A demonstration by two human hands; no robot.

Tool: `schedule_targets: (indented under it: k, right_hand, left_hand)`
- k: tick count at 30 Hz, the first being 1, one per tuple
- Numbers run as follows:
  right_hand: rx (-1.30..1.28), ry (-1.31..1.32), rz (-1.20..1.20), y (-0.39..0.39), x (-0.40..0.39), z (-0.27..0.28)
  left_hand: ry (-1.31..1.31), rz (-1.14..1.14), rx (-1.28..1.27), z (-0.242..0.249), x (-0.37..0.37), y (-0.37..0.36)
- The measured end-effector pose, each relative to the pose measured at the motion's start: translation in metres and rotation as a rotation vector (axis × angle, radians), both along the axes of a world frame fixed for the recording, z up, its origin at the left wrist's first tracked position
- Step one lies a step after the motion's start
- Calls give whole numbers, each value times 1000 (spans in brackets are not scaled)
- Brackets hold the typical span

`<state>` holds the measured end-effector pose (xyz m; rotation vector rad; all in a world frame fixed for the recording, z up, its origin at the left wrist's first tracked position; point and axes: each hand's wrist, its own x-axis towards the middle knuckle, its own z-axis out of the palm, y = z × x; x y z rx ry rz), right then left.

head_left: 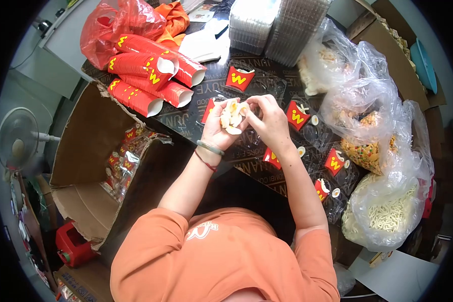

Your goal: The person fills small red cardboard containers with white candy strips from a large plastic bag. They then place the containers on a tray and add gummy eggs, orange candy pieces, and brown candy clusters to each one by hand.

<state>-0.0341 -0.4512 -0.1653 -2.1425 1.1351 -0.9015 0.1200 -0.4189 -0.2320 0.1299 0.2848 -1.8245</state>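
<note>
My left hand is cupped palm up around a small heap of pale white and yellow pieces, some looking like little halved eggs. Over the heap's right side, my right hand has its thumb and fingers pinched together; whatever is between them is hidden. Just behind my left hand, a red fry box is partly covered. Other red fry boxes with yellow marks lie in clear plastic trays on the dark table, several with a small halved egg piece beside them.
Stacked red fry boxes lie at the left, near a red plastic bag. Clear tray stacks stand at the back. On the right are plastic bags of colourful bits and pale strips. A cardboard box holds packed items.
</note>
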Motion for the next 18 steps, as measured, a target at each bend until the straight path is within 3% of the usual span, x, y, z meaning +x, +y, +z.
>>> schedule_targets:
  k: [2,7,9,11,18]
  right_hand:
    - [-111,96,-34,-8,-7,-2]
    - [142,-78,1,-27,-23,-11]
    - [453,-343,18,-39,-26,-15]
    - [488,-547,-25,-62,-31,-19]
    - [447,-441,-129,-149,-31,-55]
  left_hand:
    - [39,-16,-24,1,-11,-4]
    - [90,-14,-11,8,-29,-15]
    - [79,7,29,11,-33,-20]
    - [37,25,81,19,-32,-21]
    - [71,80,65,15,-11,-32]
